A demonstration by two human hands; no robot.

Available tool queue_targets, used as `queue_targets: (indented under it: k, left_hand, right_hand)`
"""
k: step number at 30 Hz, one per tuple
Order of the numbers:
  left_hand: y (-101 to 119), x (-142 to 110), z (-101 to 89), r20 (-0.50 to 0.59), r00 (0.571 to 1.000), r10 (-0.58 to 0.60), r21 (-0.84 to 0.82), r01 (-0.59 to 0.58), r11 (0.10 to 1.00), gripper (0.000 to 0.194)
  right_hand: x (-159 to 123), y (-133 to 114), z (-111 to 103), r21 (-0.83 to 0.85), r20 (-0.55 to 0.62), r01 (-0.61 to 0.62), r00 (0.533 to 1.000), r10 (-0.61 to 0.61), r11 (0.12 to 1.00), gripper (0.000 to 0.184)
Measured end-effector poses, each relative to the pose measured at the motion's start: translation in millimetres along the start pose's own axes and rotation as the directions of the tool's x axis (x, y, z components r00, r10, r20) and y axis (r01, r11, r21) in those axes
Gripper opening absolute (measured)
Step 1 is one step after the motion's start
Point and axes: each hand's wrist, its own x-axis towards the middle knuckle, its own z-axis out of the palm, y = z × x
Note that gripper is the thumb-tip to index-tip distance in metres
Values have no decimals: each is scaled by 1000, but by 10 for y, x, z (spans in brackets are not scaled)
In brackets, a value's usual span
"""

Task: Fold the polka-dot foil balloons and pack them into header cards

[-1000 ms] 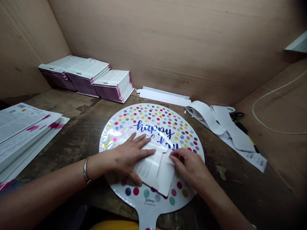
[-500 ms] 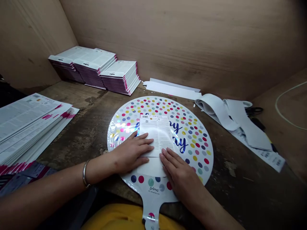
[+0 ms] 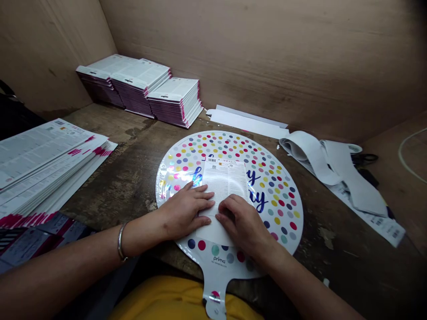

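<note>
A round, flat foil balloon (image 3: 283,186) with coloured dots and blue lettering lies in front of me, its tail (image 3: 215,284) pointing toward my body. On its middle is a printed white insert (image 3: 216,178), with a blank white lower part showing below the print. My left hand (image 3: 187,211) lies flat across the insert's left side, fingers spread. My right hand (image 3: 242,222) is over its lower right part, fingers curled and thumb close to the index finger. Whatever may be between those fingertips is hidden.
Stacks of printed cardboard sleeves (image 3: 173,93) stand along the back wall. A fanned pile of larger printed sleeves (image 3: 50,155) is at left. White paper strips (image 3: 248,122) lie behind the balloon. A loose roll of label backing (image 3: 330,164) and dark scissors (image 3: 367,158) are at right.
My right hand has gone from lying flat to curled fingers, and has shifted slightly up the insert. My left hand stays spread on it. The whole view has shifted a little.
</note>
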Motion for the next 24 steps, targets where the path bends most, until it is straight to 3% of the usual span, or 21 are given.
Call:
queue_targets:
  k: [8,13,17,24]
  left_hand:
    - [2,8,-8,-14,1000,-8,-15,8,1000,41]
    - [-19,6,9,-18,1000,3,-20,-3,1000,41]
    - [-28,0,13,-26,999,18,-25,-19,1000,41]
    - [-39,-1,10,-25,1000,15,-29,-16,999,42]
  right_hand:
    - [-60,3,55,-4,9,125,992,-125,992,15]
    - [-90,23,2,43,75,129,988,-132,991,12]
    - [-90,32,-6,23,50,134,990,-135,991,20]
    - [-138,28,-27,61,93,186,977,-192,981,18]
